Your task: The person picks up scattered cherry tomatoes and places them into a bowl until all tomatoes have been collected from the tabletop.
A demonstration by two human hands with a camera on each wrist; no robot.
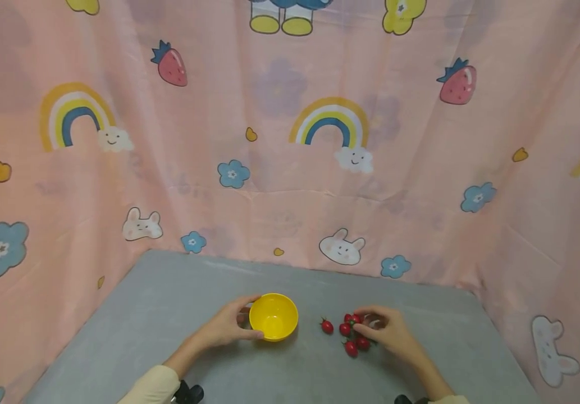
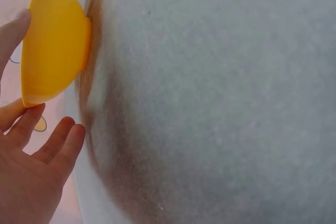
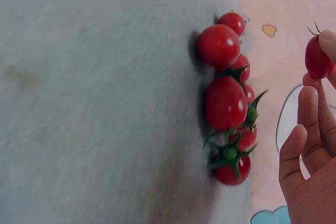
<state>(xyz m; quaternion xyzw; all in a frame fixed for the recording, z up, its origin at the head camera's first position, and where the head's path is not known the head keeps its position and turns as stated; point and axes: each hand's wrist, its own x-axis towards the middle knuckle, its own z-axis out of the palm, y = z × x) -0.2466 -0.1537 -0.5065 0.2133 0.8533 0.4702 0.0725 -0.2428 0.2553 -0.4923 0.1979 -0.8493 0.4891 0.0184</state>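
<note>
My left hand (image 1: pixel 226 324) grips a yellow bowl (image 1: pixel 273 317) by its rim, thumb on the near side and fingers on the far side. In the left wrist view the bowl (image 2: pixel 55 43) shows from its side, near the grey tabletop. My right hand (image 3: pixel 310 166) pinches a small red cherry tomato (image 3: pixel 316 59) between thumb and fingertips, above the table. Below it, several cherry tomatoes (image 3: pixel 226 103) lie close together, some with green stems. One cherry tomato (image 1: pixel 327 326) lies apart, between the bowl and the cluster.
The grey table (image 1: pixel 178 297) reaches back to a pink curtain (image 1: pixel 279 213) printed with rainbows, rabbits and flowers. More of this curtain hangs along the left and right sides. Dark straps (image 1: pixel 188 391) show at the wrists, by the light sleeves.
</note>
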